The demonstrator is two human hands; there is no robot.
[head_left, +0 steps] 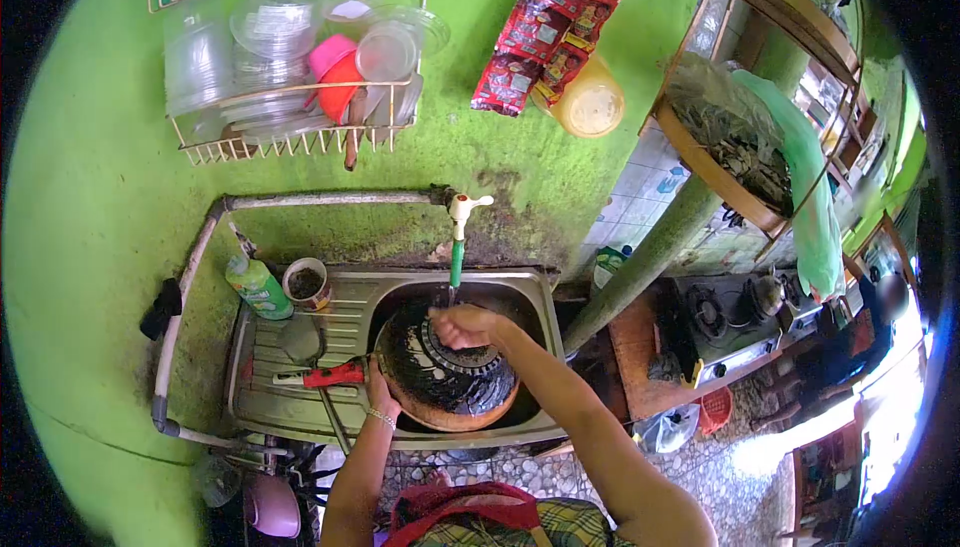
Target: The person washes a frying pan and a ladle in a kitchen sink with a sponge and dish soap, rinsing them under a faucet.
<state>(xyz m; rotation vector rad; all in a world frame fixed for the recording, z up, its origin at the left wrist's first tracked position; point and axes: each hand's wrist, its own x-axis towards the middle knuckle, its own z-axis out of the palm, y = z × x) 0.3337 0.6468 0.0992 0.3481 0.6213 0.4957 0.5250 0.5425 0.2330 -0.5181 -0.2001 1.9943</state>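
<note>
A round pan (450, 403) lies bottom-up in the steel sink (543, 322), its base blackened with a notched ring in the middle and its side orange-brown. My left hand (381, 387) grips its left edge, beside a red handle (335, 375) that points left over the drainboard. My right hand (465, 327) is closed on top of the base, right under the tap (460, 209) with its green spout (457, 263). Whatever may be inside those fingers is hidden. A thin stream of water falls from the spout near this hand.
On the drainboard stand a green bottle (257, 287), a small tub (306, 284) and a ladle-like utensil (301, 340). A wire rack (300, 97) of plastic containers hangs above. Rightward are a slanting green pillar (650, 247) and a gas stove (735, 322); a person (850, 342) is farther right.
</note>
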